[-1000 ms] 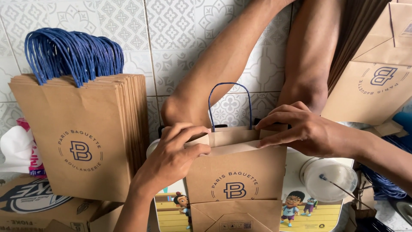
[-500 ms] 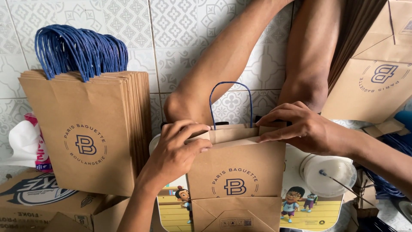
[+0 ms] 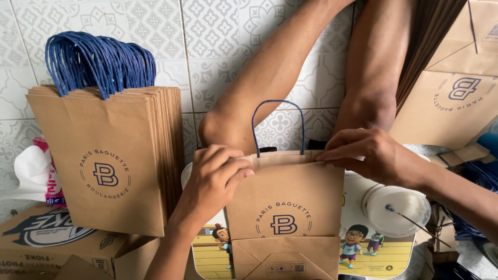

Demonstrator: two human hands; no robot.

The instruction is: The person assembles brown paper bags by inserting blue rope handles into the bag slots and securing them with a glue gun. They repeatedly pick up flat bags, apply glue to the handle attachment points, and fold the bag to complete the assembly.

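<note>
Flat brown paper bag (image 3: 284,207) lying on the low table with cartoon figures (image 3: 358,243), long axis running toward and away from the wearer, open mouth and blue cord handle (image 3: 277,124) at the far end, folded base nearest. Left hand (image 3: 215,176) pinching the mouth's top edge at its left corner, fingers curled over the fold; right hand (image 3: 371,155) pressing fingertips onto the same edge at the right corner, so 2 hands equally near, each on its own end of that edge. Standing stack of matching bags (image 3: 109,161) well apart on the left, against the tiled wall (image 3: 207,41); round white lid (image 3: 397,210) just beside the right wrist.
</note>
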